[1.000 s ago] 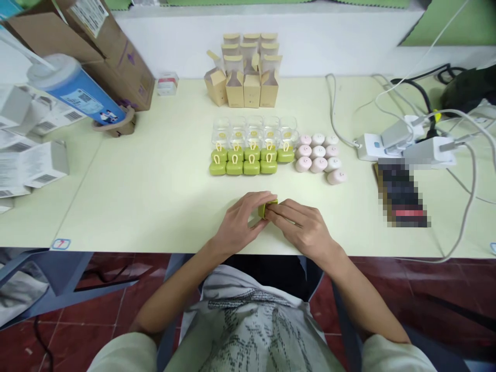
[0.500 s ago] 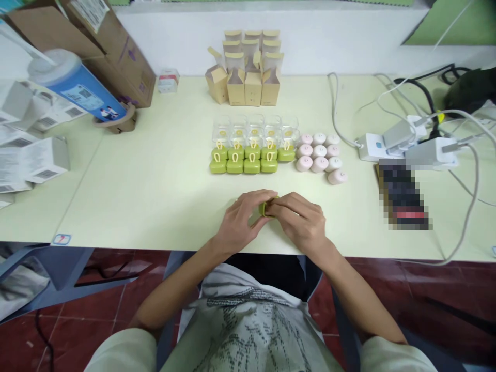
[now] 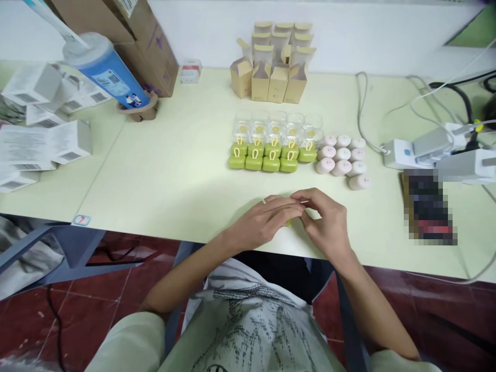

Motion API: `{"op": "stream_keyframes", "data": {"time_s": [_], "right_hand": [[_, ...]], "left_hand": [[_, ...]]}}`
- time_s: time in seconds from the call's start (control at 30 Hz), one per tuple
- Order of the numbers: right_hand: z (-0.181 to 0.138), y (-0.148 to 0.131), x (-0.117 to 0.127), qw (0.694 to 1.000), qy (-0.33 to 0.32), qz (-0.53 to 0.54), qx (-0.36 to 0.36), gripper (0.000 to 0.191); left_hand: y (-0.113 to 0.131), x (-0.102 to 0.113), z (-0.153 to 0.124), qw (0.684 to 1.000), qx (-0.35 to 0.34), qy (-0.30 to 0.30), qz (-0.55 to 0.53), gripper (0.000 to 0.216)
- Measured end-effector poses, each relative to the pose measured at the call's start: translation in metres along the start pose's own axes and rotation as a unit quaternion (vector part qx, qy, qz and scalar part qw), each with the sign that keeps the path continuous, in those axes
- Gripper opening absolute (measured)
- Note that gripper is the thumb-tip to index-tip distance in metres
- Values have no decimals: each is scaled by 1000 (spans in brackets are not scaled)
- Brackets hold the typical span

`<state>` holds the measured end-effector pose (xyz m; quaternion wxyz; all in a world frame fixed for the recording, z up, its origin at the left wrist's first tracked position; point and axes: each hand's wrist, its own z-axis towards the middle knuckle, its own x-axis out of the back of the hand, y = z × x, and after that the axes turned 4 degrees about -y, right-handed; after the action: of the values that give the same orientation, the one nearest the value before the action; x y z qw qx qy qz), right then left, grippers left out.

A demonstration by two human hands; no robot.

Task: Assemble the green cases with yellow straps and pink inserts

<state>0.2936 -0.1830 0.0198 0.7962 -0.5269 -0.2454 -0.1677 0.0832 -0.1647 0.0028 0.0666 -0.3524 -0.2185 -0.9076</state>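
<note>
My left hand (image 3: 263,223) and my right hand (image 3: 325,223) meet at the table's near edge, fingers closed together around a small green case (image 3: 289,223). Only a sliver of the case shows under the fingers. A ring sits on a finger of my left hand. Beyond the hands lie rows of green cases (image 3: 263,157) with yellow loops, and clear plastic boxes (image 3: 277,124) stand behind them. To their right sits a cluster of pale pink round pieces (image 3: 343,160). Small tan cardboard boxes (image 3: 271,70) with open flaps stand at the back.
A blue cylinder with a white cap (image 3: 104,70) leans against a brown carton (image 3: 139,36) at the back left. White barcoded boxes (image 3: 42,139) lie at the left. A white power strip with adapters and cables (image 3: 437,150) and a dark blurred object (image 3: 428,212) sit at the right.
The view has shifted, so everything sits further right and lower in the frame. My hands have closed lower over the green case, which now shows far less than before.
</note>
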Motion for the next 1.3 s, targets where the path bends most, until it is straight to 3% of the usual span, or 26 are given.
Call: {"op": "stream_keyframes", "data": {"time_s": [0.23,0.43,0.53,0.63,0.7,0.77,0.83,1.0,1.13,1.3], "right_hand": [[4,4,-2,998,-58,-9,9,51],[6,-6,-10,999,18,3,36,46],[7,-8,-5,996,37,76,18,37],[9,-8,3,985,44,167,-18,27],[11,-8,5,978,23,206,-10,25],[12,-8,3,975,2,222,11,25],[13,-8,-1,976,-4,219,21,28],[9,-9,-9,975,-10,221,3,29],[7,-10,-10,970,-15,241,32,27],[7,-11,-9,975,-21,216,41,21]], "left_hand": [[-1,-1,-2,998,-46,-16,32,21],[-1,-5,-3,996,-65,3,56,15],[4,0,1,998,-5,61,-5,16],[9,12,7,977,148,146,-44,30],[11,19,11,952,270,108,-92,36],[12,24,14,923,345,17,-170,46],[12,25,16,899,371,-33,-231,53],[9,24,16,901,363,20,-236,51],[9,25,15,900,362,58,-234,46],[12,23,16,872,399,37,-281,48]]}}
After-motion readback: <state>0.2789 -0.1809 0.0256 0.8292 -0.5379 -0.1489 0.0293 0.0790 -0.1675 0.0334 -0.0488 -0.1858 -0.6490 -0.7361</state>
